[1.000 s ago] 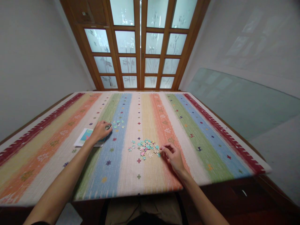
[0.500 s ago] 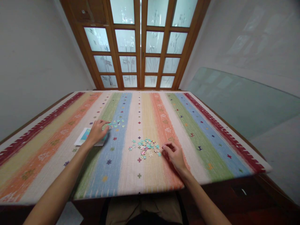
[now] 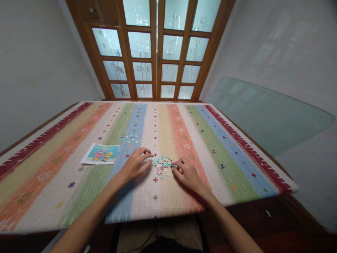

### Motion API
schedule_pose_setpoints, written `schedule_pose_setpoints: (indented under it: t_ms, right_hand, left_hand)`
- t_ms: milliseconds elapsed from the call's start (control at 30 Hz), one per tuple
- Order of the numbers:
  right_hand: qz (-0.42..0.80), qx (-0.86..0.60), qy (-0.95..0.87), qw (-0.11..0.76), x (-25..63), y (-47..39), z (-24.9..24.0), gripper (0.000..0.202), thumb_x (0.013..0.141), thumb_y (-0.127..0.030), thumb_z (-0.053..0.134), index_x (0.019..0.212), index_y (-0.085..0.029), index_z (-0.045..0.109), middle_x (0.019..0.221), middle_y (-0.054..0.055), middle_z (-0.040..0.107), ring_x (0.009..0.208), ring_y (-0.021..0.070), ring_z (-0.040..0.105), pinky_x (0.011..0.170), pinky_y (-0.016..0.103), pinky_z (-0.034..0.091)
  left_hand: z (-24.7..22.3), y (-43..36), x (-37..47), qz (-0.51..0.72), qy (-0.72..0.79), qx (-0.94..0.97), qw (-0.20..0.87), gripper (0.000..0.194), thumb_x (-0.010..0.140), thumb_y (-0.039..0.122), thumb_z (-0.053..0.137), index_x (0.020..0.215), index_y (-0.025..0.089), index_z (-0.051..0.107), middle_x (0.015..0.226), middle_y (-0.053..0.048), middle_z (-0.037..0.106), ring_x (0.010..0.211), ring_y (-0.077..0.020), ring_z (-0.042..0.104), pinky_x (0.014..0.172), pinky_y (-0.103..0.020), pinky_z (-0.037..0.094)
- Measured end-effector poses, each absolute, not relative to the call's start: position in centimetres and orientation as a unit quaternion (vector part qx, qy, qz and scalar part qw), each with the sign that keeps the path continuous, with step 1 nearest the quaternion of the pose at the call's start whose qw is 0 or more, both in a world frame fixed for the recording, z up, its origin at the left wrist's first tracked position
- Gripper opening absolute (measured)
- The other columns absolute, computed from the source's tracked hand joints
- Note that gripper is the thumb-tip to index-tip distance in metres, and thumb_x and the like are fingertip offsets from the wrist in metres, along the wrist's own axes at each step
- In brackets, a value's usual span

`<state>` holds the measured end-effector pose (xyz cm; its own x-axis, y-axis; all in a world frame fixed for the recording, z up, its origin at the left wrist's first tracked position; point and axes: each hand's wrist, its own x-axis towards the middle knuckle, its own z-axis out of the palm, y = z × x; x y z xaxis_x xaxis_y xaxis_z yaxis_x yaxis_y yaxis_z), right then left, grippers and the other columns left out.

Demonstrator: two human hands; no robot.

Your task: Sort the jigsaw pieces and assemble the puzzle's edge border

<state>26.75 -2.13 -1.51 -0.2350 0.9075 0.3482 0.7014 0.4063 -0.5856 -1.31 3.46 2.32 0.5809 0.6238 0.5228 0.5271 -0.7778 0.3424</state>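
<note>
A loose pile of jigsaw puzzle pieces (image 3: 162, 165), teal, pink and pale, lies on the striped cloth in front of me. At its left edge is my left hand (image 3: 138, 163), thumb and fingers apart, with nothing visible in its grasp. From the right, my right hand (image 3: 186, 173) reaches the pile; its thumb and index finger are pinched at the edge on what looks like a puzzle piece, mostly hidden by the fingertips. Farther back to the left, a smaller group of puzzle pieces (image 3: 129, 138) is spread on the blue and green stripes.
A printed cartoon picture (image 3: 101, 154), with a pink and a yellow figure, lies flat left of my left hand. The striped tablecloth (image 3: 216, 182) covers the table to its edges. Beyond stand wooden doors (image 3: 158, 52) with frosted panes; a glass panel (image 3: 265, 116) is at the right wall.
My left hand has moved right and nearer, from the small group of pieces to the pile, uncovering the printed picture. My right hand has shifted slightly left onto the pile's edge.
</note>
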Motion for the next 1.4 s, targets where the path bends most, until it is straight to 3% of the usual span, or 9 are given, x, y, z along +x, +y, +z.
schedule_pose_setpoints:
  t_ms: [267, 500, 733, 933, 1233, 1400]
  right_hand:
    - [0.101, -0.507, -0.804, 0.293, 24.4, -0.9, -1.7, 0.009, 0.093, -0.021, 0.065, 0.095, -0.021, 0.074, 0.093, 0.006, 0.061, 0.085, 0.0213, 0.058, 0.076, 0.032, 0.046]
    - [0.131, -0.505, -0.784, 0.337, 24.1, -0.7, -2.2, 0.016, 0.095, -0.021, 0.061, 0.086, -0.021, 0.074, 0.088, 0.006, 0.062, 0.083, 0.0204, 0.059, 0.075, 0.032, 0.046]
    - [0.368, -0.481, -0.661, 0.443, 24.1, -0.4, -0.7, 0.024, 0.088, -0.038, 0.068, 0.073, -0.020, 0.074, 0.074, 0.002, 0.063, 0.070, 0.0175, 0.057, 0.068, 0.031, 0.044]
    - [0.570, -0.459, -0.510, 0.452, 24.0, -0.6, 0.7, 0.030, 0.075, -0.047, 0.076, 0.069, -0.018, 0.072, 0.063, -0.001, 0.059, 0.055, 0.0118, 0.044, 0.053, 0.026, 0.032]
    - [0.650, -0.422, -0.441, 0.454, 23.3, -1.2, 1.4, 0.044, 0.070, -0.058, 0.080, 0.062, -0.018, 0.062, 0.053, -0.007, 0.040, 0.048, 0.0087, 0.030, 0.047, 0.025, 0.019]
    - [0.646, -0.406, -0.441, 0.473, 23.1, -1.0, 0.2, 0.046, 0.073, -0.061, 0.079, 0.069, -0.018, 0.064, 0.057, -0.005, 0.042, 0.051, 0.0094, 0.030, 0.048, 0.026, 0.019]
  left_hand:
    - [-0.3, 2.7, 2.2, 0.289, 0.315, 0.898, 0.106, 0.018, 0.094, 0.026, 0.064, 0.110, 0.021, 0.072, 0.104, -0.009, 0.067, 0.099, -0.0256, 0.060, 0.087, -0.042, 0.053]
    - [-0.6, 2.3, 3.0, 0.285, 0.320, 0.896, 0.119, 0.020, 0.097, 0.026, 0.060, 0.114, 0.020, 0.069, 0.104, -0.008, 0.068, 0.096, -0.0247, 0.059, 0.088, -0.041, 0.051]
    - [-0.2, 1.9, 3.3, 0.348, 0.300, 0.879, 0.131, 0.021, 0.099, 0.030, 0.062, 0.116, 0.021, 0.068, 0.099, -0.007, 0.069, 0.093, -0.0235, 0.060, 0.081, -0.038, 0.052]
    - [1.0, 1.2, 3.5, 0.419, 0.260, 0.846, 0.203, 0.017, 0.099, 0.026, 0.065, 0.114, 0.021, 0.070, 0.094, -0.005, 0.070, 0.090, -0.0204, 0.064, 0.081, -0.034, 0.053]
    - [2.0, 0.6, 4.2, 0.464, 0.260, 0.834, 0.147, 0.017, 0.095, 0.018, 0.066, 0.112, 0.021, 0.070, 0.099, -0.007, 0.070, 0.094, -0.0202, 0.066, 0.082, -0.034, 0.056]
    - [2.5, 0.7, 4.4, 0.467, 0.257, 0.839, 0.111, 0.019, 0.093, 0.014, 0.065, 0.112, 0.020, 0.069, 0.095, -0.006, 0.069, 0.090, -0.0200, 0.064, 0.078, -0.033, 0.055]
